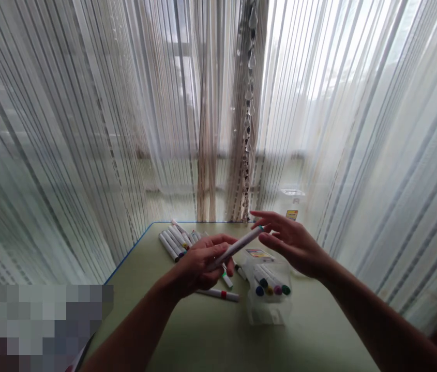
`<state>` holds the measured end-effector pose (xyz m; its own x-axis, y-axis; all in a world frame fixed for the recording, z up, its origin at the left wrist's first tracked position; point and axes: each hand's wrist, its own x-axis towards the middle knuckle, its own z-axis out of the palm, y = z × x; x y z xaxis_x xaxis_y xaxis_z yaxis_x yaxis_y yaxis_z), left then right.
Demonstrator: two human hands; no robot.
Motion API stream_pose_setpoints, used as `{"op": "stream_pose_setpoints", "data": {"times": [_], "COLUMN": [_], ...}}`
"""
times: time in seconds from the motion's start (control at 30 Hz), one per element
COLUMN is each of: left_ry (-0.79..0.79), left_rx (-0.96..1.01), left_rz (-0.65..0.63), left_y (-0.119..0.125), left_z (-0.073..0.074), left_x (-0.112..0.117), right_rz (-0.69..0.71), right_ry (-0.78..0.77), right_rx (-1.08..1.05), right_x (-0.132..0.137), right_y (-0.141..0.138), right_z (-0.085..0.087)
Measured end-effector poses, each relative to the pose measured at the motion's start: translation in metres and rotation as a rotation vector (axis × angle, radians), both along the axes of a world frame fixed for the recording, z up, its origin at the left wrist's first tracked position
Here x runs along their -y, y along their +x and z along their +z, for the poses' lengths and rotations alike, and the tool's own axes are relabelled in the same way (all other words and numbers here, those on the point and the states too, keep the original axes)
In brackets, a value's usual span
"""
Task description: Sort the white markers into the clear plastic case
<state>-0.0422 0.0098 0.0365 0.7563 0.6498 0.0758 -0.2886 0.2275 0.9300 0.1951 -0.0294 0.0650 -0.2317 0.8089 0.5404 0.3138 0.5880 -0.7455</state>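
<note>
My left hand [202, 261] is closed around a white marker [237, 247], which slants up to the right above the table. The marker's far end is teal. My right hand [291, 240] is at that end, fingers spread and thumb apart; whether a fingertip touches it I cannot tell. Below the hands, a clear plastic case [268, 312] holds several white markers with coloured ends [270, 289]. A white marker with a red band [218, 295] lies under my left hand, and a green-ended marker [227, 279] is partly hidden behind it.
A pile of white markers [171, 243] lies on the green table [195, 341], behind my left hand. Another clear container with a yellow label [291, 199] stands behind my right hand. String curtains [66, 129] hang at the table's far edge.
</note>
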Motion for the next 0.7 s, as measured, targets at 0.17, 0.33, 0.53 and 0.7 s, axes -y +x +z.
{"op": "stream_pose_setpoints", "data": {"times": [0.17,0.33,0.53,0.7], "left_ry": [-0.031,0.015,0.099,0.127], "left_rx": [-0.024,0.021,0.025,0.014], "left_rz": [-0.049,0.113,0.315,0.382], "left_y": [0.001,0.0,0.008,0.012], "left_z": [0.001,0.005,0.0,-0.007], "left_x": [0.003,0.001,-0.001,-0.003], "right_rz": [-0.021,-0.132,-0.084,-0.005], "right_ry": [0.024,-0.004,-0.132,-0.194], "right_rx": [-0.048,-0.28,-0.387,-0.495], "right_x": [0.01,0.005,-0.003,-0.005], "right_y": [-0.008,0.007,0.012,0.011], "right_z": [-0.007,-0.017,-0.026,-0.03]}}
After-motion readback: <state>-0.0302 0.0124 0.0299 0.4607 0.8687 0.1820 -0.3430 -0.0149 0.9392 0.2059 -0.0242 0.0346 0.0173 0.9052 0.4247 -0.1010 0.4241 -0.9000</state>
